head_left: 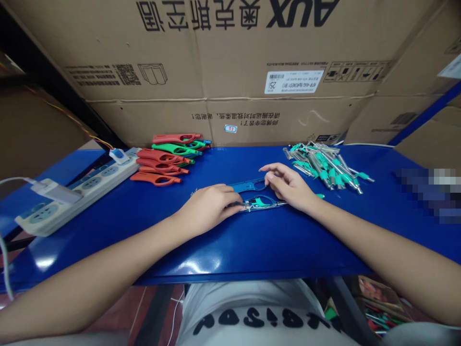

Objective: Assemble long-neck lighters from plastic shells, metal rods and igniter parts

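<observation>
On the blue table (252,240), my left hand (211,204) rests palm down, fingers curled and pressed on the end of a metal scissor-like part with a green handle (261,203). My right hand (288,185) lies just to its right, fingers pinching the end of a blue plastic handle shell (248,184) that lies flat above the metal part. The two hands are close together at the table's centre.
A stack of red, green and blue plastic handles (169,156) lies at the back left. A pile of metal parts with green tips (326,166) sits at the back right. A white power strip (79,190) runs along the left. Cardboard boxes (230,72) wall off the back.
</observation>
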{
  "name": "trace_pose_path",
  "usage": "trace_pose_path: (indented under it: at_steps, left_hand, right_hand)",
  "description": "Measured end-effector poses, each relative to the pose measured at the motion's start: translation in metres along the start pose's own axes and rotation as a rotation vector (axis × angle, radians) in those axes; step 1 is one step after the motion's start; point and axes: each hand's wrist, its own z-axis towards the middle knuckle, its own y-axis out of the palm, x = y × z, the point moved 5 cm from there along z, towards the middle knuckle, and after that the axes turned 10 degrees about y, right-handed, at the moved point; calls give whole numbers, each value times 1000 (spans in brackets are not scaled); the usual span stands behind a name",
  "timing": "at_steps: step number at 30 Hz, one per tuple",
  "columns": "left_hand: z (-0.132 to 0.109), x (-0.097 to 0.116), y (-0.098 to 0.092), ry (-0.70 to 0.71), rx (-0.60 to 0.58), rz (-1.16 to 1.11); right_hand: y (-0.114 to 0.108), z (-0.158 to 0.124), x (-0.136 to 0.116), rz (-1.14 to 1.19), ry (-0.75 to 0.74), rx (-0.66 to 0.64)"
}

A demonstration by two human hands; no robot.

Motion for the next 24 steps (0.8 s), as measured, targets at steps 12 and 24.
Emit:
trace_pose_path:
  at_steps: [12, 24]
  left_hand:
    - [-1, -1, 7, -40, 61, -94]
    - [-1, -2, 3, -191, 59, -267]
  right_hand:
    - [0, -1, -1, -19, -17, -6]
    - [7, -9, -14, -264, -223, -90]
